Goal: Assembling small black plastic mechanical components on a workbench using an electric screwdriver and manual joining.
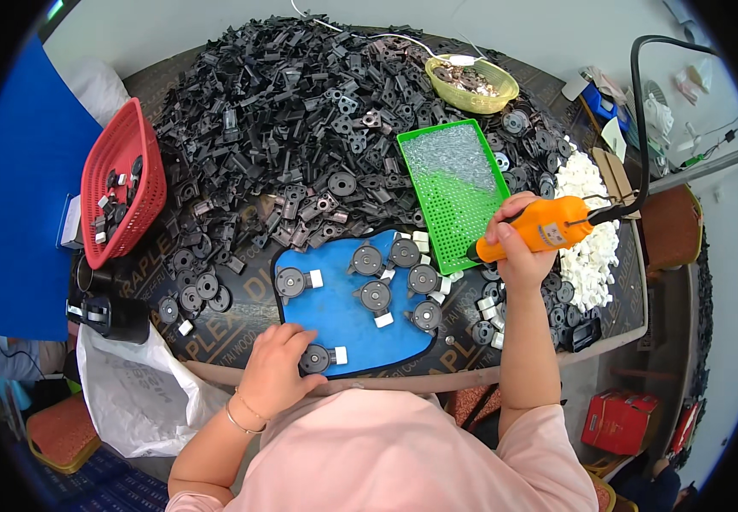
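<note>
- Holding an orange electric screwdriver [538, 230] clenched in my right hand [518, 247], tip down beside the green screw tray [459, 200].
- My left hand [277, 367] pinches a round grey part [315, 358] at the blue mat's [343, 320] near edge, with six similar parts further up the mat.

A: The mat [335, 316] is blue, and the round parts [375, 295] on it are dark grey with white tips.

B: The tool [540, 229] is orange. The tray [454, 192] is green with tiny dots, and the basket [122, 183] is red.
</note>
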The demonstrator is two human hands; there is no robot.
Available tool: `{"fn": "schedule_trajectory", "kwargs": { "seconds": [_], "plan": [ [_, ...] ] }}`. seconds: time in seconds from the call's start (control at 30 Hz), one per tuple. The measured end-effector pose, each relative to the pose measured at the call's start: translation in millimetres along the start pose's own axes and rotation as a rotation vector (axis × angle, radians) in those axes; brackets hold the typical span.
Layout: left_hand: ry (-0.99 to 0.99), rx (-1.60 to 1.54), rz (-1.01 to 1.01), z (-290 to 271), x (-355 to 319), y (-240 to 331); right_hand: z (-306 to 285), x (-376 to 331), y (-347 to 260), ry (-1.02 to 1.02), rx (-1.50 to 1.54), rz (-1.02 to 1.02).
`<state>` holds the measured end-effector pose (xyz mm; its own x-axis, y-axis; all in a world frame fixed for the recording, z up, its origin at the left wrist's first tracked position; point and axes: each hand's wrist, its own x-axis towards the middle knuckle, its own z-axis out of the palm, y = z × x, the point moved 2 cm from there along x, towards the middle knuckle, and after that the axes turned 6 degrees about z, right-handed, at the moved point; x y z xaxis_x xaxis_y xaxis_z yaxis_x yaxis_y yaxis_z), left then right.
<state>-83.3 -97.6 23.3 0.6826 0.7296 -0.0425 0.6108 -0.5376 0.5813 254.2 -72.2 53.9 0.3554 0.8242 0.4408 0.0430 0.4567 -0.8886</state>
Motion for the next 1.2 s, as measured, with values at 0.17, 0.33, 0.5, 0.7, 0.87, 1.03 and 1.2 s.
{"fn": "schedule_trajectory", "kwargs": {
  "seconds": [0.17,0.33,0.5,0.7,0.87,1.03,1.2],
  "plan": [
    [-0.013,-0.062,-0.003,3.3,1.3,-0.3,1.8,-1.6,-3.0,-0.029,0.032,0.034],
    [0.002,-0.092,-0.003,3.4,8.7,4.1,0.9,-1.0,-3.2,-0.02,0.02,0.005],
    [0.026,-0.134,0.055,8.0,33.1,7.3,10.9,-3.6,-27.7,0.024,0.134,-0.01],
    [0.033,-0.183,0.091,26.5,55.0,-3.3,63.3,-35.8,-43.5,-0.303,0.266,0.021],
    [0.038,-0.206,0.119,26.8,53.9,-5.0,94.0,-56.9,-35.2,-0.485,0.137,0.06],
    [0.057,-0.227,0.125,29.7,53.7,-6.2,105.5,-57.7,-29.9,-0.527,0.053,0.055],
    [0.057,-0.225,0.124,29.8,53.3,-7.1,109.1,-60.2,-36.6,-0.587,0.046,0.124]
  ]
}}
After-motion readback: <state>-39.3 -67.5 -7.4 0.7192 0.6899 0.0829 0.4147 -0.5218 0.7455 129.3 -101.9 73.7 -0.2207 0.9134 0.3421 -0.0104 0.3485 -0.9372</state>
